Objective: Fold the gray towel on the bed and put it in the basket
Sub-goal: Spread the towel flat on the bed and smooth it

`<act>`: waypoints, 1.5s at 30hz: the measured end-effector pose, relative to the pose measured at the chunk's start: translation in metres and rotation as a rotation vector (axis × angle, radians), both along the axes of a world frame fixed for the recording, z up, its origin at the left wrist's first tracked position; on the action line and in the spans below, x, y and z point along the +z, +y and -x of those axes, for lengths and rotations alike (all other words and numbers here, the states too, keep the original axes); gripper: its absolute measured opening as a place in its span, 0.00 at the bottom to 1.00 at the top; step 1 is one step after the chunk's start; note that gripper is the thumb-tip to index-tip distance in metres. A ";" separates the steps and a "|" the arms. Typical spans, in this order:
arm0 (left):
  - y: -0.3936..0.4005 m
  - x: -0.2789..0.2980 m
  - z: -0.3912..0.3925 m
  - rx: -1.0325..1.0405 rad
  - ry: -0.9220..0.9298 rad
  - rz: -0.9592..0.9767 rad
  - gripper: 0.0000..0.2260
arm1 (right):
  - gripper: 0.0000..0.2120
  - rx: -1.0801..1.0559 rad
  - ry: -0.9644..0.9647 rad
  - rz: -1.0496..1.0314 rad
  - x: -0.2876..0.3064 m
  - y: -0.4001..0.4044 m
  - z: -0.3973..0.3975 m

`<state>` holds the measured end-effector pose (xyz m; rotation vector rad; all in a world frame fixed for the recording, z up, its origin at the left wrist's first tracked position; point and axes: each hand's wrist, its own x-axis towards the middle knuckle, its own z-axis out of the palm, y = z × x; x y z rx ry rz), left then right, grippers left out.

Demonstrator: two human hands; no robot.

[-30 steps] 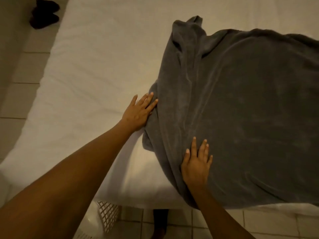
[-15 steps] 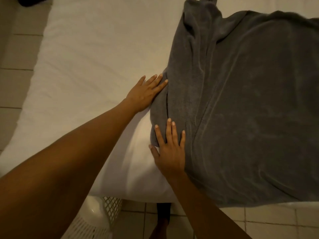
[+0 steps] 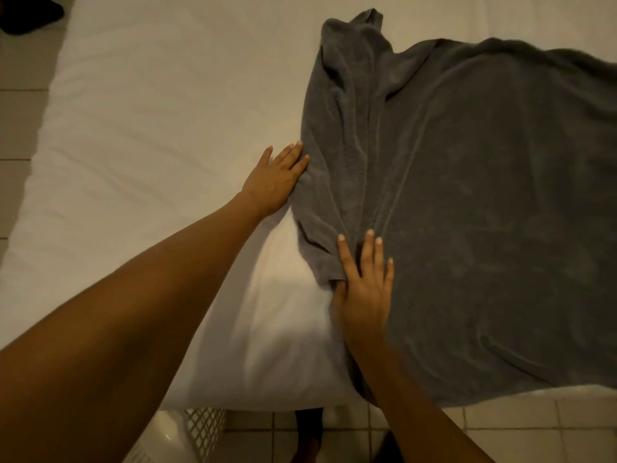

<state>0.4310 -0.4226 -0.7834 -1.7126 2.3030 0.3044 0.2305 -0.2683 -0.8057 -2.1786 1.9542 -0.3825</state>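
The gray towel [image 3: 484,212] lies spread over the right half of the white bed [image 3: 160,135], its left side bunched into long folds. My left hand [image 3: 275,180] rests flat on the sheet, fingertips touching the towel's left edge. My right hand [image 3: 365,289] lies flat on the towel near its lower left corner, fingers apart, thumb tucked at the towel's edge. The white lattice basket [image 3: 197,432] stands on the floor below the bed's near edge, mostly hidden by my left arm.
Tiled floor [image 3: 534,432] runs along the bed's near side and left side. A dark object [image 3: 30,11] lies on the floor at the top left. My foot [image 3: 309,436] stands on the tiles just right of the basket.
My right hand slid left along the towel from its middle front toward the lower left corner. My left hand stayed at the towel's left edge. The view shifted slightly.
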 end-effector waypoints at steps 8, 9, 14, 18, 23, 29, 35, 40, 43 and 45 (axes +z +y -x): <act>-0.043 0.029 0.087 -0.099 0.136 0.158 0.14 | 0.28 -0.355 -0.081 -0.055 0.018 -0.044 0.096; -0.051 0.031 0.100 -0.112 0.147 0.163 0.13 | 0.28 -0.387 -0.082 -0.044 0.019 -0.050 0.108; -0.079 0.029 0.154 -0.144 0.167 0.151 0.18 | 0.27 -0.536 -0.050 -0.154 0.013 -0.077 0.167; -0.079 0.016 0.161 -0.155 0.099 0.113 0.23 | 0.34 -0.539 -0.075 -0.263 0.005 -0.084 0.189; -0.072 0.001 0.151 -0.238 -0.045 0.060 0.29 | 0.34 -0.316 -0.146 -0.239 0.009 -0.091 0.165; -0.079 -0.001 0.151 -0.317 -0.090 0.065 0.24 | 0.32 -0.167 -0.019 -0.227 0.010 -0.120 0.133; -0.090 0.002 0.155 -0.289 -0.002 0.078 0.19 | 0.34 -0.065 0.209 -0.304 0.004 -0.146 0.111; -0.085 0.004 0.159 -0.474 0.139 0.196 0.19 | 0.33 -0.084 0.282 -0.361 0.000 -0.158 0.107; -0.079 0.008 0.151 -0.620 0.173 0.292 0.10 | 0.28 -0.091 0.327 -0.362 0.007 -0.158 0.113; -0.076 0.014 0.147 -0.638 0.167 0.273 0.11 | 0.27 -0.115 0.325 -0.359 0.012 -0.155 0.118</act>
